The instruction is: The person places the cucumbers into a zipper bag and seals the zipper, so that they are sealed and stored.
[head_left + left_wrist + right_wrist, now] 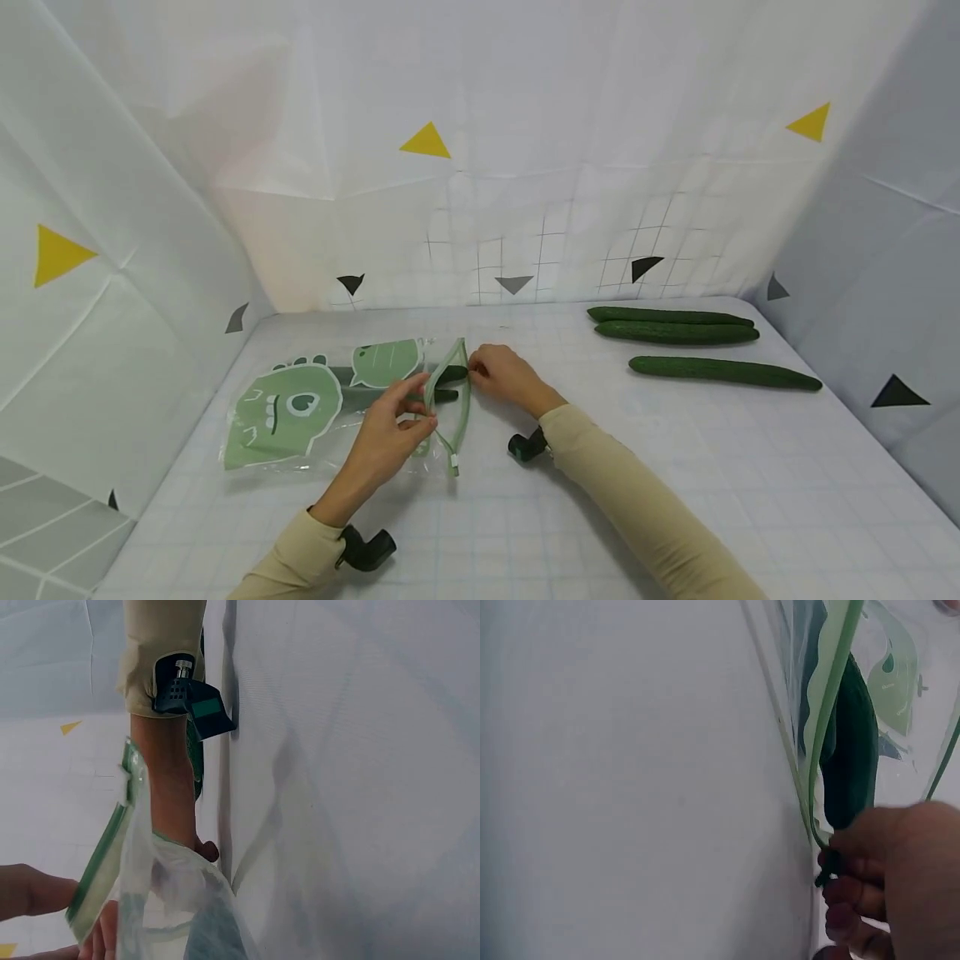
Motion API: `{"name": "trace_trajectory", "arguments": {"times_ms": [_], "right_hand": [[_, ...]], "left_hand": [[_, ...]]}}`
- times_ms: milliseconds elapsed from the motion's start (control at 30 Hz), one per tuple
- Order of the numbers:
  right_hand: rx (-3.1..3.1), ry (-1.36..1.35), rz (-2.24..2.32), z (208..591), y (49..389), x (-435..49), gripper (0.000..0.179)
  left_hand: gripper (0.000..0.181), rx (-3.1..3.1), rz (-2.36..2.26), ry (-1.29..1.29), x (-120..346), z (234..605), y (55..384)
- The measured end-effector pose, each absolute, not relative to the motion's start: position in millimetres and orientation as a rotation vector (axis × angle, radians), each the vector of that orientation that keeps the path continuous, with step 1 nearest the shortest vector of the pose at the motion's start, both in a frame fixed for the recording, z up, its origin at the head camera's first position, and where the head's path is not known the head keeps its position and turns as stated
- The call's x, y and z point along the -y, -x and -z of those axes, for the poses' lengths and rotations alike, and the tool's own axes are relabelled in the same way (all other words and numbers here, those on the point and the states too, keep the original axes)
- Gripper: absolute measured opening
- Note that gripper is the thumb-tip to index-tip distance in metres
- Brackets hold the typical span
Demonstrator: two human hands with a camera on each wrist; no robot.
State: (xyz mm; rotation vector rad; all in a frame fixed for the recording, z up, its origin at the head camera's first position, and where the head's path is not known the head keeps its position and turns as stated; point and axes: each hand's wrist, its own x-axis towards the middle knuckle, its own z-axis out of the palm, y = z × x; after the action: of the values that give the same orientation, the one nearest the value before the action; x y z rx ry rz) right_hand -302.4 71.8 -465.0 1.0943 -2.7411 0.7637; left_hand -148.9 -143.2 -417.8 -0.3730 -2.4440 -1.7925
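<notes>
A clear zip bag [303, 417] with a green cartoon monster print lies on the left side of the table, its mouth spread and facing right. Dark green cucumbers lie inside, and two of their ends [452, 374] show at the mouth. My left hand [386, 433] pinches the near side of the mouth; in the left wrist view the thumb [41, 891] presses the green zip strip [97, 859]. With bent fingers my right hand [504, 375] pinches the far corner of the mouth, where the strip's end meets the fingers [847, 896], beside a cucumber tip [847, 780].
Two cucumbers [678, 332] lie side by side at the back right of the table [570, 517]. A third cucumber [723, 372] lies nearer, apart from them. A zip slider [453, 461] sits at the bag's near corner. White sheets [525, 100] stand behind and at both sides.
</notes>
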Motion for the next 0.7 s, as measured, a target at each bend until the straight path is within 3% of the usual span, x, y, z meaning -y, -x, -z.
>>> {"name": "trace_trajectory", "arguments": {"times_ms": [400, 700], "right_hand": [[2.663, -1.359, -0.858, 460, 295, -79, 0.009], [2.660, -1.305, -0.720, 458, 291, -69, 0.016]], "left_hand": [[0.061, 2.447, 1.785, 0.380, 143, 416, 146], [0.061, 2.458, 1.781, 0.382, 143, 416, 146]]}}
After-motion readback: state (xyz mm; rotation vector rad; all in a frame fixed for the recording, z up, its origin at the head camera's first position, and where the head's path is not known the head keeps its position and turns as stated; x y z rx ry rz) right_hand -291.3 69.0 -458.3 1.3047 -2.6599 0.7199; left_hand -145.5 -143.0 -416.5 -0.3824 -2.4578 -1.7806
